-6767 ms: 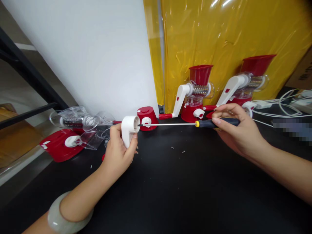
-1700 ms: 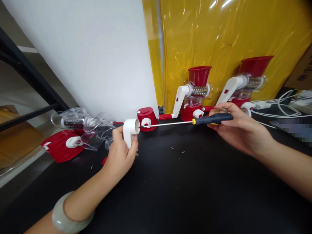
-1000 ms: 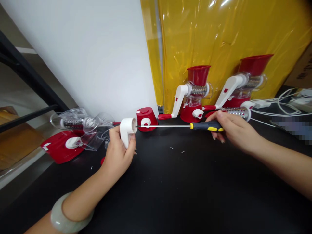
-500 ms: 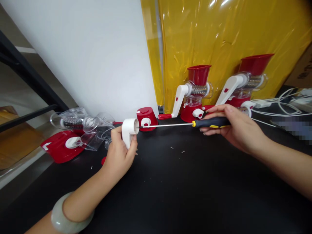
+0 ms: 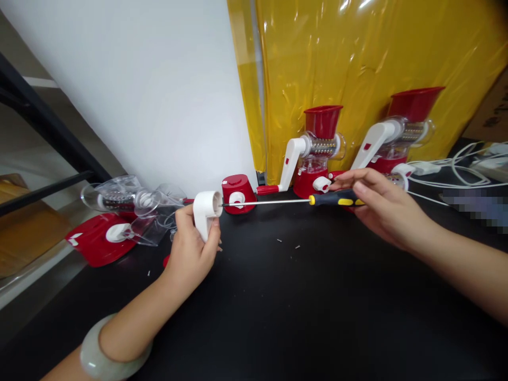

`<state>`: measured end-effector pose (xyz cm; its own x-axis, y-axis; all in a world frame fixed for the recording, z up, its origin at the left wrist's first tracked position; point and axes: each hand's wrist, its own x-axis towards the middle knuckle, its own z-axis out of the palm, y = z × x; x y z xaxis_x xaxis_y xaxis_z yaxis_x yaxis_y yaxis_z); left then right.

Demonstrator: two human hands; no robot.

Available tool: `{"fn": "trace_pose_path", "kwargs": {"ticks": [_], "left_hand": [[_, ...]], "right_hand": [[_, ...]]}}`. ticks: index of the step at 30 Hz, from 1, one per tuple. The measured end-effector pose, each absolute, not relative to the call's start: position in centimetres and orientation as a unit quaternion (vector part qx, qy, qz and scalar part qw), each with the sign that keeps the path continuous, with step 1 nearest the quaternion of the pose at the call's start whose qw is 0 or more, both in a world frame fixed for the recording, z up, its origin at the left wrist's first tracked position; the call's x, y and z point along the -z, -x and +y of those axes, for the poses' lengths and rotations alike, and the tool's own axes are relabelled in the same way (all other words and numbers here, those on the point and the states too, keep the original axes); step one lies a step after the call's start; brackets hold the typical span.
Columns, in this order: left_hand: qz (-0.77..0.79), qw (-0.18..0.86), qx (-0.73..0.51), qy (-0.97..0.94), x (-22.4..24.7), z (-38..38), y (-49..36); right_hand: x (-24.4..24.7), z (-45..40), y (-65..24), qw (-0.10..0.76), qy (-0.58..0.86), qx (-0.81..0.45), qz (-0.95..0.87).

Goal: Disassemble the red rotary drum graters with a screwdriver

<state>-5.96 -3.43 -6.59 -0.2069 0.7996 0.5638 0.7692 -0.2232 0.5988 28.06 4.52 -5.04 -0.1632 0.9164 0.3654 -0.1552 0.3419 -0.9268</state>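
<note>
Setting a screwdriver [image 5: 286,201] to a white crank arm [image 5: 203,211]

Left of the small red grater base [image 5: 241,184], the left hand [image 5: 194,241] is wrapped around the crank arm, whose round socket [image 5: 217,204] faces right. Right of that base, the right hand [image 5: 387,209] grips the screwdriver's dark handle between thumb and fingers; the shaft crosses in front of the base to the socket. For a clean turn, the shaft would best run square into the socket, with steady push along it and the crank arm braced against twisting. Whether the tip meets a screw cannot be made out. The left hand hides the crank arm's lower end; a red piece [image 5: 166,260], nearer and left of the base, barely shows.
</note>
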Motion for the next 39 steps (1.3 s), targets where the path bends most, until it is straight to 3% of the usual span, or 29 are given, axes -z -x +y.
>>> {"fn": "trace_pose_path", "kwargs": {"ticks": [5,9,15,19,22,25,28,33,39], "left_hand": [[0.623,0.021,-0.466,-0.627,6.6,-3.4,5.9],[0.623,0.032,-0.479,-0.618,6.3,-3.3,5.9],[0.621,0.024,-0.468,-0.628,6.5,-3.4,5.9],[0.612,0.017,-0.466,-0.639,6.7,-3.5,5.7],[0.607,0.023,-0.470,-0.640,6.7,-3.6,5.7],[0.608,0.025,-0.469,-0.641,6.7,-3.6,5.7],[0.612,0.030,-0.470,-0.635,6.6,-3.5,5.8],[0.621,0.043,-0.477,-0.621,6.4,-3.3,5.8],[0.619,0.037,-0.462,-0.634,6.5,-3.6,5.5]], "right_hand": [[5.1,4.8,-28.3,0.471,0.402,-0.411,-0.669],[5.1,4.9,-28.7,0.527,0.348,-0.360,-0.687],[4.6,4.3,-27.9,0.618,0.279,-0.473,-0.563],[4.7,4.3,-27.4,0.646,0.300,-0.448,-0.541],[5.1,4.4,-27.9,0.589,0.375,-0.377,-0.608],[5.2,4.4,-28.6,0.486,0.461,-0.226,-0.707],[5.0,4.5,-29.0,0.493,0.439,-0.157,-0.734],[4.8,4.7,-28.6,0.567,0.331,-0.285,-0.699],[4.1,4.0,-27.6,0.610,0.310,-0.506,-0.524]]}}
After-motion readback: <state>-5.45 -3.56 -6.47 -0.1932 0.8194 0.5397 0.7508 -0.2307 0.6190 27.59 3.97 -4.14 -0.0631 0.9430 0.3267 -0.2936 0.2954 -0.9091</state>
